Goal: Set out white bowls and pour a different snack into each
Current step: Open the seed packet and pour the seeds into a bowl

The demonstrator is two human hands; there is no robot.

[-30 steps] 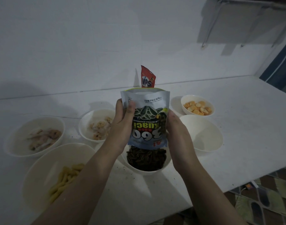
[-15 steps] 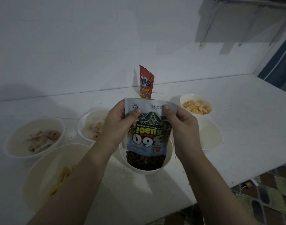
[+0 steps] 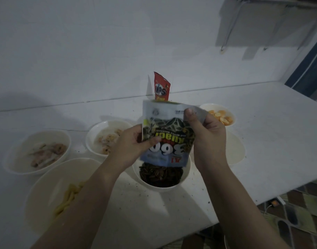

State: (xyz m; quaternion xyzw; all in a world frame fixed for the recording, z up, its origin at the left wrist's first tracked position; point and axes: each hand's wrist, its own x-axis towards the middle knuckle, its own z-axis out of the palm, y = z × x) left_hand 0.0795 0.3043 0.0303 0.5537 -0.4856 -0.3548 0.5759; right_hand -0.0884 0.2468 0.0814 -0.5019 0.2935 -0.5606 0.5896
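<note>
The white tabletop (image 3: 262, 141) lay open on its right side, from the back wall to the front edge, giving a hand free passage there. A bare strip also ran along the wall on the left. The middle was crowded: the upside-down blue-and-white seed pouch (image 3: 167, 133), pinched between both hands, hung over the white bowl of dark seeds (image 3: 162, 177). A red upright snack packet (image 3: 161, 88) blocked the way behind it. Left of them, three white bowls of snacks stood near one another, leaving only narrow gaps between.

The upside-down seed pouch (image 3: 167, 135) hides the far rim of the seed bowl (image 3: 161, 178).
</note>
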